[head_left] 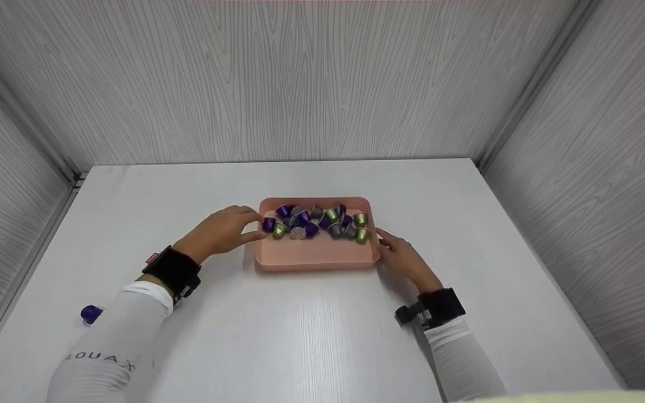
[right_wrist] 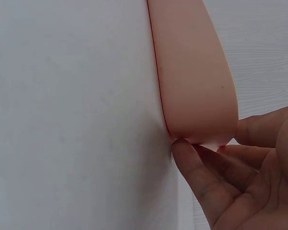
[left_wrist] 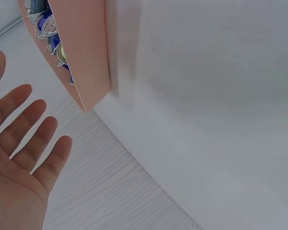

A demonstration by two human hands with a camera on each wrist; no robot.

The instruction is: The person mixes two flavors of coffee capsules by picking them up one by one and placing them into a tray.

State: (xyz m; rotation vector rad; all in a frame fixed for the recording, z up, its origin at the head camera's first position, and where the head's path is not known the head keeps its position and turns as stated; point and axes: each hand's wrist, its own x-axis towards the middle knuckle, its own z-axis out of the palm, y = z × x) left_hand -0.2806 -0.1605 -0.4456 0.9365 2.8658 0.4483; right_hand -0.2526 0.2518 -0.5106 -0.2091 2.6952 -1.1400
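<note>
A shallow pink tray sits on the white table, coffee capsules in purple, green and grey heaped mostly along its far half. At the tray's left end is my left hand, thumb and fingers spread around a purple capsule near the rim. The left wrist view shows the fingers of that hand apart, with nothing in the palm. My right hand holds the tray's right end. In the right wrist view, one fingertip presses low by the base while another digit touches the rim above.
A single purple capsule lies on the table at the left, beside the left sleeve. Grey wood-grain panels stand behind the table and on both sides.
</note>
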